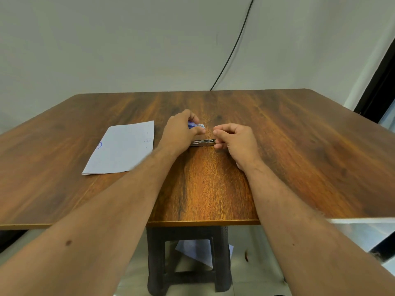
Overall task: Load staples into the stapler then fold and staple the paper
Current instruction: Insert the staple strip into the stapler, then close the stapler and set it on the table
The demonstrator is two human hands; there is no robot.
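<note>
From my head view, my left hand (181,130) is curled round a small blue and white box (195,125), which I take to be the staple box, held just above the wooden surface (299,146). My right hand (235,139) pinches the near end of the stapler (203,142), a slim metal piece lying flat between my two hands; its left end is hidden under my left hand. I cannot tell whether the magazine is open or whether any staples are in it yet, as the detail is too small.

The paper (121,148) lies flat to the left, well apart from the stapler, not yet stapled.

I judge I am at the loading step. To do it well, I should keep my right hand's pinch firm so the stapler does not slide, bring the box close over the channel, and draw out one unbroken strip. It should go in legs down, square to the rails. A tilted strip is likely to jam or snap.
</note>
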